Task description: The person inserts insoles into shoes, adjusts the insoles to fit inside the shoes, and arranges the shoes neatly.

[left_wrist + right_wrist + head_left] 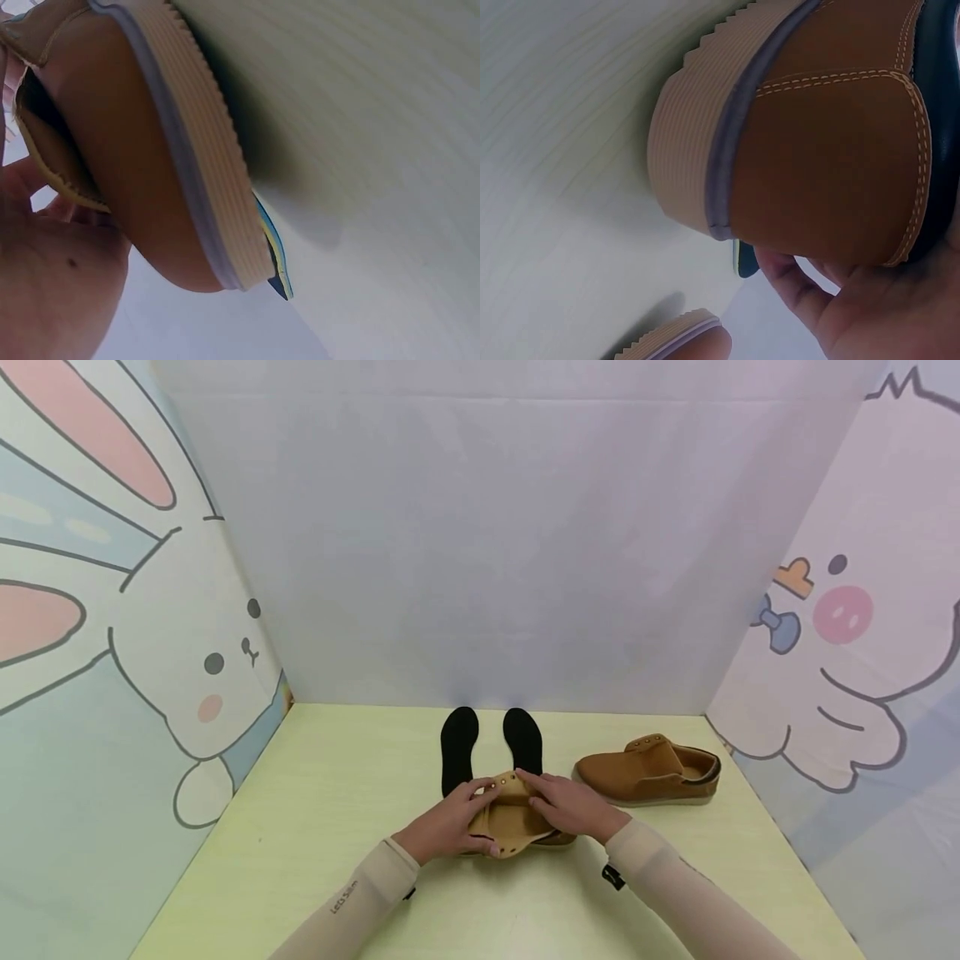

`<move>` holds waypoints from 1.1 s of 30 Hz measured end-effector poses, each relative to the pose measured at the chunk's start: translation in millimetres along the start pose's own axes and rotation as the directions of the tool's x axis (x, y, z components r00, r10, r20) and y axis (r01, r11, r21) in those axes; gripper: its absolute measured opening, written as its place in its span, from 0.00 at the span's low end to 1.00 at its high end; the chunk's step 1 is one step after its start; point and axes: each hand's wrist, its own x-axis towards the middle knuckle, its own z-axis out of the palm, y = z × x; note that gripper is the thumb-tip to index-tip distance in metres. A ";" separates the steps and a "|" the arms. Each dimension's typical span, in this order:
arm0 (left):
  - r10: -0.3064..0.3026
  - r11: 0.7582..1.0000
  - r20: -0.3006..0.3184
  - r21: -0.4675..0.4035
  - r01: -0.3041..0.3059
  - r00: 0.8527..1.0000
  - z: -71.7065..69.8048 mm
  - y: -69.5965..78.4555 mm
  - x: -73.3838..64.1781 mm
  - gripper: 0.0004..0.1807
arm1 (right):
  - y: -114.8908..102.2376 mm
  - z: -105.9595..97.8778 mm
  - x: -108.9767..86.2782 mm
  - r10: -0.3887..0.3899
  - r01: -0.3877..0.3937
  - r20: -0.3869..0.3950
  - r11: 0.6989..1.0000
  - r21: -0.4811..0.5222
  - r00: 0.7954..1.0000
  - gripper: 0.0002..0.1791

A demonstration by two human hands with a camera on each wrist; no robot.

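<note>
A brown shoe (517, 820) without laces lies under both hands, toe to the left, its eyelet flaps spread wide. My left hand (446, 824) holds it at the toe end, fingers on the far flap and thumb on the near flap. On the heel side, my right hand (576, 807) pinches the far flap between fingers and thumb. The left wrist view shows the shoe's toe (127, 150) and ridged pale sole; the right wrist view shows its stitched heel (825, 165). Much of the shoe is hidden by the hands in the head view.
Two black insoles (459, 747) lie just beyond the shoe, partly covered by it and the hands. A second brown shoe (637, 772) stands at the right, toe to the left. Cloth walls (487, 527) enclose the pale yellow table (337, 810) at the back and sides.
</note>
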 end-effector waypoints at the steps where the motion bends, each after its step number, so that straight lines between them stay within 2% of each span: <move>1: -0.007 1.000 0.004 0.010 0.007 1.000 0.2 0.2 -0.3 0.53 | 0.2 0.7 0.9 0.007 -0.007 0.006 1.000 0.009 1.000 0.28; 6: -0.071 0.997 0.051 0.008 0.071 0.996 1.0 0.3 -0.5 0.56 | 0.9 2.7 5.0 0.040 -0.042 0.039 0.998 0.052 0.998 0.27; 11: -0.162 0.987 0.100 -0.007 0.163 0.982 -1.3 -0.4 1.1 0.60 | 1.2 3.0 8.5 0.063 -0.066 0.055 0.996 0.067 0.997 0.26; 14: -0.190 0.981 0.121 -0.007 0.192 0.974 -2.8 -0.9 3.1 0.60 | 1.1 2.5 9.4 0.064 -0.068 0.059 0.995 0.070 0.996 0.25; 22: -0.199 0.980 0.139 0.011 0.200 0.970 -1.6 -1.3 8.2 0.63 | 0.4 -0.8 11.6 0.058 -0.066 0.099 0.995 0.075 0.993 0.23; 29: -0.178 0.983 0.119 -0.015 0.181 0.977 -2.0 -0.8 10.8 0.60 | -3.8 -9.3 19.0 0.052 -0.058 0.100 0.997 0.058 0.994 0.24; 33: -0.169 0.985 0.132 -0.009 0.171 0.977 -2.5 -0.4 10.9 0.61 | -5.4 -16.8 25.2 0.043 -0.047 0.118 0.998 0.034 0.992 0.24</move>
